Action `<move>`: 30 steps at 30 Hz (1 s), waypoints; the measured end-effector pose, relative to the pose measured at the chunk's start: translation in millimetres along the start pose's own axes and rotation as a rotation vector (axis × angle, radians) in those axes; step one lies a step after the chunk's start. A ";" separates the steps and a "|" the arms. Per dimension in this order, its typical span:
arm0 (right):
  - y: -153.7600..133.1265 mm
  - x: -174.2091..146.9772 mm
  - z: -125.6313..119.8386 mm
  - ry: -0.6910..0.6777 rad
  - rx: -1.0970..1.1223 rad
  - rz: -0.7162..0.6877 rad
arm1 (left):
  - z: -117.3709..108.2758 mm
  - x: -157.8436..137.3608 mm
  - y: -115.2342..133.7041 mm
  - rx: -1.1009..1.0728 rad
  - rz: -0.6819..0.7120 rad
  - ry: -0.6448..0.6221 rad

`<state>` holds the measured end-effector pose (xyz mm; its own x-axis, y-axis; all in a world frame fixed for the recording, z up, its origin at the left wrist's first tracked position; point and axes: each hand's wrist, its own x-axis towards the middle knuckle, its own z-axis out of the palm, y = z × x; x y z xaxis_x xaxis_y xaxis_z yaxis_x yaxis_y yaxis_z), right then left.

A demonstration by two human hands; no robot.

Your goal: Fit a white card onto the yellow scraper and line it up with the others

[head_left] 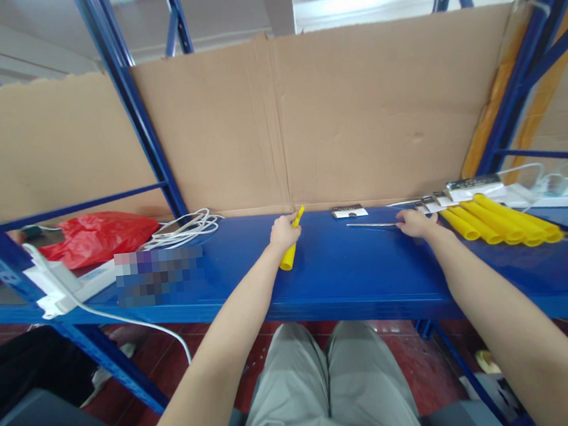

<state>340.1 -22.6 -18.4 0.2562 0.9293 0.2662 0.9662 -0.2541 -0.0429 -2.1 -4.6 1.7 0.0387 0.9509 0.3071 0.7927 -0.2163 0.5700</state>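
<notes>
My left hand (pixel 285 234) is closed around a yellow tube (pixel 289 256), which slants over the blue shelf; its open end faces me. At the right, my right hand (pixel 415 223) has its fingers closed on the end of a thin silver metal tool (pixel 373 224). The tool's long shaft points left, low over the shelf, and my hand hides its other end. A small black-and-white packet (pixel 349 211) lies behind the tool. Right beside my right hand, several yellow tubes (pixel 503 220) lie in a row.
The blue shelf (pixel 334 268) has a cardboard back wall (pixel 355 112) and blue metal posts. A red plastic bag (pixel 100 237), white cables (pixel 190 229) and a white power strip (pixel 87 282) lie at the left. More packets (pixel 475 188) lie behind the tube row.
</notes>
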 end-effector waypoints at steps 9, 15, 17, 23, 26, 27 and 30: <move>-3.9 -4.1 -4.8 -0.091 0.007 0.033 | 8.2 11.1 -8.5 -0.251 -0.085 0.024; -4.8 -4.4 -5.8 -0.082 0.046 0.026 | 17.9 12.6 -7.6 -0.408 -0.176 -0.021; -6.2 -4.8 -6.7 -0.081 0.048 0.023 | 17.8 10.1 -5.7 -0.405 -0.196 -0.056; -8.8 -2.7 -6.2 -0.056 0.037 -0.001 | 14.5 3.4 2.2 -0.383 -0.249 -0.111; -9.6 -2.7 -6.1 -0.037 0.050 -0.016 | 15.0 2.0 4.9 -0.400 -0.262 -0.123; -10.2 -3.2 -6.2 -0.036 0.054 -0.017 | 15.6 1.8 5.4 -0.403 -0.260 -0.123; -13.4 -5.1 -6.7 -0.031 0.060 -0.027 | 18.0 2.3 6.4 -0.400 -0.248 -0.121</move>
<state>325.7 -25.7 -12.7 0.2296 0.9438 0.2378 0.9725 -0.2129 -0.0938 14.0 0.1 -7.6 -0.0323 0.9983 0.0475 0.4913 -0.0255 0.8706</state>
